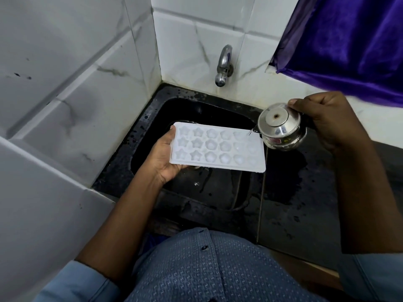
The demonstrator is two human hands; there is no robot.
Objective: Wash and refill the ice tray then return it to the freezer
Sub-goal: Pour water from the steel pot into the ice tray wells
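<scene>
A white plastic ice tray (218,147) with star and flower shaped cells hangs level over the black sink (152,127). My left hand (162,158) holds its left end from below, thumb on the rim. My right hand (322,118) grips a small steel pot (280,127), tipped toward the tray's far right corner. A thin stream of water runs from the pot's lip into the cells at that corner.
A chrome tap (223,66) juts from the white tiled wall above the sink and no water comes from it. Wet black countertop (305,192) lies to the right. A purple curtain (349,40) hangs at the upper right. Tiled wall closes the left side.
</scene>
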